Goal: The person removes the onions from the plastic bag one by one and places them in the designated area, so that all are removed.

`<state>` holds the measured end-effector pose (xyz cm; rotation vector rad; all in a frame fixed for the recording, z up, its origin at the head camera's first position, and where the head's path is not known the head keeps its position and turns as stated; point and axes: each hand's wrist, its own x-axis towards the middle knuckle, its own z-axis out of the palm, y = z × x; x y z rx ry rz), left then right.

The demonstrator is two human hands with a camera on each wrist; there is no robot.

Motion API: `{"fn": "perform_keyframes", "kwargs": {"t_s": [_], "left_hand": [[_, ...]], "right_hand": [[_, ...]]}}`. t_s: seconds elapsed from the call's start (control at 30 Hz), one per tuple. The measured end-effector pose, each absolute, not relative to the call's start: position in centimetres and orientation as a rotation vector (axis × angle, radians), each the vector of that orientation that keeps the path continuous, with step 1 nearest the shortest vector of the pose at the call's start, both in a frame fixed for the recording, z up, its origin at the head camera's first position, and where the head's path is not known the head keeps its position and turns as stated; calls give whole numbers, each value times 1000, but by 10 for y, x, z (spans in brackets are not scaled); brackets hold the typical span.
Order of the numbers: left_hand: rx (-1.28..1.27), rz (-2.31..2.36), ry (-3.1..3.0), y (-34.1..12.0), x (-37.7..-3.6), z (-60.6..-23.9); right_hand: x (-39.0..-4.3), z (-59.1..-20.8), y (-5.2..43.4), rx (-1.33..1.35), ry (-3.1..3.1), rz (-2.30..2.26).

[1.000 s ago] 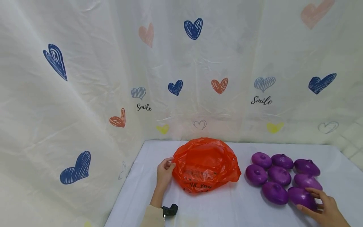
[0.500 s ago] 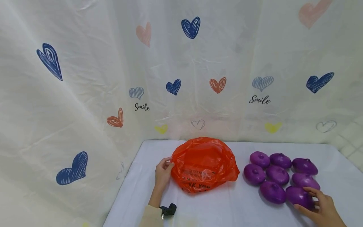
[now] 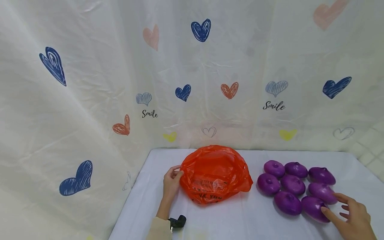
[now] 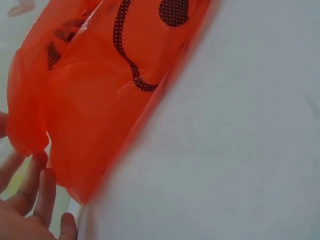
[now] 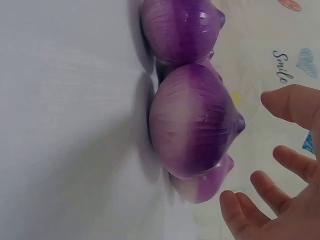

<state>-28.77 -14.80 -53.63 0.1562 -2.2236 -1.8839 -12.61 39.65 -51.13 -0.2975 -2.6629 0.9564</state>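
The purple onions [image 3: 295,185] lie in a tight cluster at the lower right of the head view, on the white tablecloth [image 3: 240,220], eight of them touching one another. Nearest the camera, at the bottom right corner, the right hand [image 3: 355,218] is spread wide with straight fingers; its forefinger tip is at the nearest onion [image 3: 313,208], though whether it touches cannot be told. In the right wrist view that hand [image 5: 285,200] is plainly open and apart from the onion [image 5: 192,127], holding nothing. At the bottom edge, left of centre, a small black plug-like object [image 3: 177,221] sits by the cream sleeve [image 3: 159,230]. Just beyond it the left hand [image 3: 171,180] pinches the left rim of the orange plastic bag [image 3: 214,175], which lies open-mouthed in the lower middle of the frame, well apart from the onions. The left wrist view shows fingers [image 4: 35,185] against the bag's edge [image 4: 95,100]. Farthest back hangs a cream curtain [image 3: 192,73] printed with hearts.
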Motion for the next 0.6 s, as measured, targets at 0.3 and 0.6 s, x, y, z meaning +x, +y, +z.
{"fn": "perform_keyframes", "kwargs": {"t_s": [0.3, 0.6], "left_hand": [[199, -1747, -2156, -145, -289, -531], [131, -1507, -2182, -147, -282, -517]], "right_hand": [[-123, -506, 392, -319, -2623, 996], [-129, -493, 388, -150, -2647, 946]]}}
